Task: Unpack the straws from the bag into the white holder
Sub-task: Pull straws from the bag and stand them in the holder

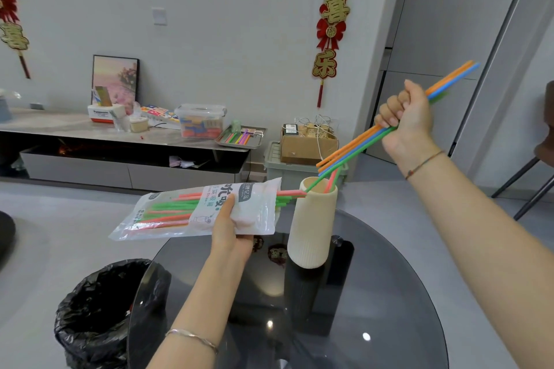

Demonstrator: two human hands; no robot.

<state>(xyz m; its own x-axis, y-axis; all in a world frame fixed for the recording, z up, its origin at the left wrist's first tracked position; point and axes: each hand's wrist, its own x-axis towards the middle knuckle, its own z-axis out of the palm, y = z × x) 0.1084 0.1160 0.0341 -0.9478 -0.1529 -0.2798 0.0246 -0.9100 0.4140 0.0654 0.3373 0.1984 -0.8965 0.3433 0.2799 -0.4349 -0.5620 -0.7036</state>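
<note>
My left hand holds the clear plastic straw bag level above the table, its open end turned toward the white ribbed holder. Red and green straws lie in the bag, and a few poke out of its mouth up to the holder's rim. My right hand is closed in a fist around a bundle of orange, blue and green straws, up and to the right of the holder. The bundle slants down with its lower ends at the holder's opening, where one green straw and a red straw reach inside.
The holder stands on a round dark glass table. A bin lined with a black bag sits at the table's left edge. Behind are a low cabinet with boxes and a metal tray of straws, and a cardboard box on a crate.
</note>
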